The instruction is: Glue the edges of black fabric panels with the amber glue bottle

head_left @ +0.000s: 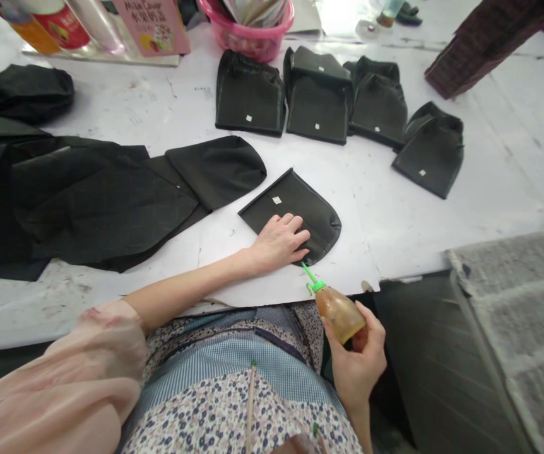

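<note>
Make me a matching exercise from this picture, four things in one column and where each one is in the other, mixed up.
1. squeeze bottle
2. flat black piece
3. pink basket
4. left hand

A. far edge of the white table
B. pressed flat on black fabric
C. held in the right hand
D. near table edge, under a palm

Pairs: 1-C, 2-D, 3-A, 4-B

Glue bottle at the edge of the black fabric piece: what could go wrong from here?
1. The green nozzle of the glue bottle in the right hand sits almost against the left hand; glue could land on the fingers.
2. The left hand pins only the near part of the black fabric piece, so its far end could shift.
3. A drip may mark the white table.
</note>
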### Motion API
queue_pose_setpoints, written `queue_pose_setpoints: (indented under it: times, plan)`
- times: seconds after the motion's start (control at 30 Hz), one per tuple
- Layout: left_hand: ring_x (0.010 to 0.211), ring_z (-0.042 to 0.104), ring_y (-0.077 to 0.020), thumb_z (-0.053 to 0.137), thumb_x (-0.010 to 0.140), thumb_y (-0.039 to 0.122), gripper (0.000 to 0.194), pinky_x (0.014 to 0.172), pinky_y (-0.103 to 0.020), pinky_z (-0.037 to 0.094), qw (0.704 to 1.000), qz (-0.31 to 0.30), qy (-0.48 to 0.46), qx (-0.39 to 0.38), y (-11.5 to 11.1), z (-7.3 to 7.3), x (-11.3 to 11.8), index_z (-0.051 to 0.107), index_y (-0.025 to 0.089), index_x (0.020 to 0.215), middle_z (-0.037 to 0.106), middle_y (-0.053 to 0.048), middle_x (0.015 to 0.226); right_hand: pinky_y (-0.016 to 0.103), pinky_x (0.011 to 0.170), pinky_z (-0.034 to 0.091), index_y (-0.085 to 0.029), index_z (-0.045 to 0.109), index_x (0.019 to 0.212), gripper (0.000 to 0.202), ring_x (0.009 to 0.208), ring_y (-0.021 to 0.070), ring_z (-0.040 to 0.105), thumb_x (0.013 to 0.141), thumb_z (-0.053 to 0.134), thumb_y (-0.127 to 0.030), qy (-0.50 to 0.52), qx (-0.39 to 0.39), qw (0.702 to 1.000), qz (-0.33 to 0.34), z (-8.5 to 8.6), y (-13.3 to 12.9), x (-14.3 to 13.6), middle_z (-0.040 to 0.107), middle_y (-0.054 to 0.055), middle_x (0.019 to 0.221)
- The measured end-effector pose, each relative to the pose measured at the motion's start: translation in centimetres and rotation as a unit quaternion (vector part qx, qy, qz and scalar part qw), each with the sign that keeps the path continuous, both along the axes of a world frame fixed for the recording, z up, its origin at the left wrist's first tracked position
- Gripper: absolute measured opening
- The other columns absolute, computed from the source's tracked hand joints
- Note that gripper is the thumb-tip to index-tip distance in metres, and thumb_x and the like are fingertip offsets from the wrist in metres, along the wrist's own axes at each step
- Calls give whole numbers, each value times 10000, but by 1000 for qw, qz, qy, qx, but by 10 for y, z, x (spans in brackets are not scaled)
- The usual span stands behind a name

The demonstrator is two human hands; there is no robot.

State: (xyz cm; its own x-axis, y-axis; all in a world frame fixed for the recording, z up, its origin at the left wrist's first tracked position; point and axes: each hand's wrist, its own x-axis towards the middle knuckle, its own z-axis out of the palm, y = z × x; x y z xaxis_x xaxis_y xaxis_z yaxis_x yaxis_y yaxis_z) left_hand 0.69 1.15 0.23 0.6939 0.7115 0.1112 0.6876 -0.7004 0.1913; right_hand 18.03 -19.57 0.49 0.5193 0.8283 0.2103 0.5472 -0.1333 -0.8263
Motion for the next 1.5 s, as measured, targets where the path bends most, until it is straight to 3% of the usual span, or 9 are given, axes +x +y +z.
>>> queue_pose_setpoints:
  times: [0.3,1.03,1.5]
  plan:
    - [1028,554,-262,633,950,445,261,758,-366,371,1000,2,10,-3,-1,4,2,656,190,1003,609,-94,1098,322,751,591,-175,618,1299,608,967,242,694,783,875,-370,-111,39,993,-4,-6,9,-3,679,119,1115]
    - [1024,550,-271,635,943,457,290,741,-362,393,1000,9,17,-10,-7,6,6,650,180,1027,603,-108,1082,321,743,568,-178,623,1291,589,965,245,685,806,842,-430,-119,-1,993,-10,5,-6,6,680,121,1117]
    - [1017,541,-264,631,950,455,320,768,-352,427,999,11,11,-36,-8,8,8,653,161,1074,599,-108,1086,332,734,577,-167,630,1272,596,966,257,690,796,848,-453,-131,10,991,-33,6,6,7,679,136,1126]
